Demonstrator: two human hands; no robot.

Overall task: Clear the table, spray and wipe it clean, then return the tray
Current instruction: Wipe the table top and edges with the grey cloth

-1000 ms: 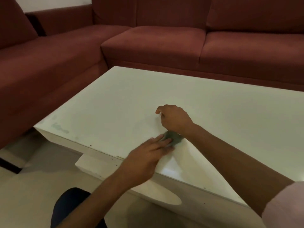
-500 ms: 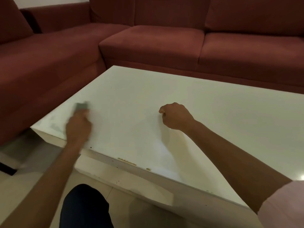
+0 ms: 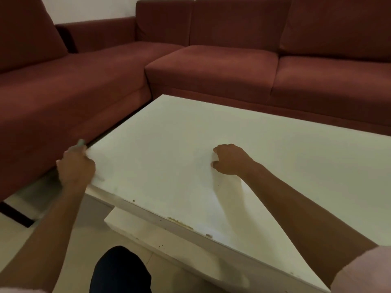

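Wipe stage, by the look of it. The desk (image 3: 243, 144) top is bare: no cups, tray or bottle on it, so clearing looks done, and prob. the spraying too, tho no wet film shows clearly enough to confirm.

Left hand (image 3: 75, 166) sits at the desk's left edge, near the front-left corner, partly over the side. It's blurred. Fingers are curled down over a small grey-green cloth (image 3: 81, 142), of which only a sliver pokes out beyond the fingers; so gripping/pressing the cloth, as far as I can tell. Cloth is right at the edge, next to the dark gap between desk & sofa (image 3: 211, 66).

Right hand (image 3: 229, 159) rests mid-desk, fingers curled under in a loose fist, knuckles on the surface, holding nothing visible. Reads as a brace for leaning, not work.

Left to do, judging by the surface:
- front edge carries brownish crumbs/residue (image 3: 179, 221) in a short line, plus a few specks further left & right along the rim. May be chipped edging rather than dirt; can't tell.
- right half & far side of desk look plain, but no way to say if wiped.
- tray isn't in view, nor the spray bottle, so the return step is still open.

Roughly mid-to-late in the job: wipe underway, tray return pending.
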